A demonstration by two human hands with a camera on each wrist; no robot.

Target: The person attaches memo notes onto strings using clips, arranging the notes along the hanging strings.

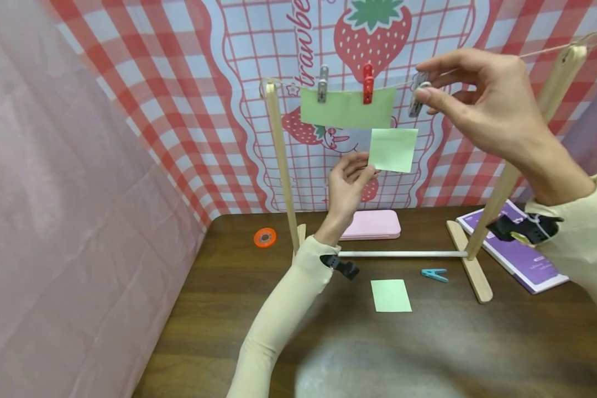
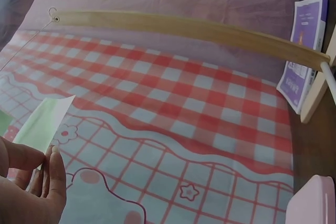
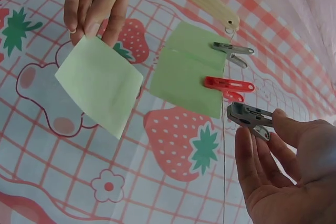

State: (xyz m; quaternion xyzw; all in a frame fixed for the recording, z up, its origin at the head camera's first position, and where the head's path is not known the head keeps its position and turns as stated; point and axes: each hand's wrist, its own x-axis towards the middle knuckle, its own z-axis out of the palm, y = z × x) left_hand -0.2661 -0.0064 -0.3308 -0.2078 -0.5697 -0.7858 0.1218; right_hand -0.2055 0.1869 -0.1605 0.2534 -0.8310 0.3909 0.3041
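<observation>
My left hand (image 1: pixel 347 185) pinches a light green sticky note (image 1: pixel 394 150) by its lower left corner, in front of the patterned cloth and below the string. In the right wrist view the whole note (image 3: pixel 100 85) shows, slightly bent. My right hand (image 1: pixel 492 99) holds a grey clothespin (image 1: pixel 418 95) between thumb and fingers, close to the string. Left of it, green notes (image 1: pixel 345 113) hang side by side from the string, under a grey clothespin (image 1: pixel 323 84) and a red clothespin (image 1: pixel 368 84).
Wooden posts (image 1: pixel 281 166) carry the string, with a white bar (image 1: pixel 403 254) low between them. On the table lie another green note (image 1: pixel 391 296), a blue clothespin (image 1: pixel 434 275), an orange disc (image 1: pixel 265 237), a pink case (image 1: pixel 373 225) and a purple book (image 1: pixel 522 254).
</observation>
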